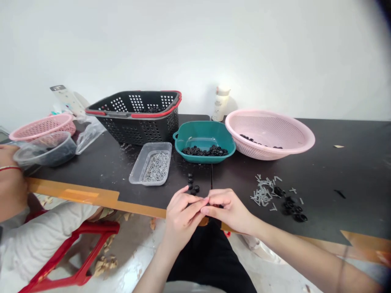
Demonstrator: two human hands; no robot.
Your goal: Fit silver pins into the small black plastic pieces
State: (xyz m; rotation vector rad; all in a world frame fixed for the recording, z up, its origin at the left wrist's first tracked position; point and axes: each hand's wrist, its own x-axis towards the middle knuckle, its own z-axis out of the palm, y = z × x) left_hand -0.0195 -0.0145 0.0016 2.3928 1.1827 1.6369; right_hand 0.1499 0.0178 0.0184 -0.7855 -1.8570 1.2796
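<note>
Mostly hidden: dark piece (pixel 217 206) between left hand (pixel 182 217), right hand (pixel 229 210)

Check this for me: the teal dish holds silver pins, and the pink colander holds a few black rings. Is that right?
Not quite. The head view shows that the teal dish holds black rings, not pins; the silver pins lie in the clear plastic tub. The pink colander does hold a few black rings.
</note>
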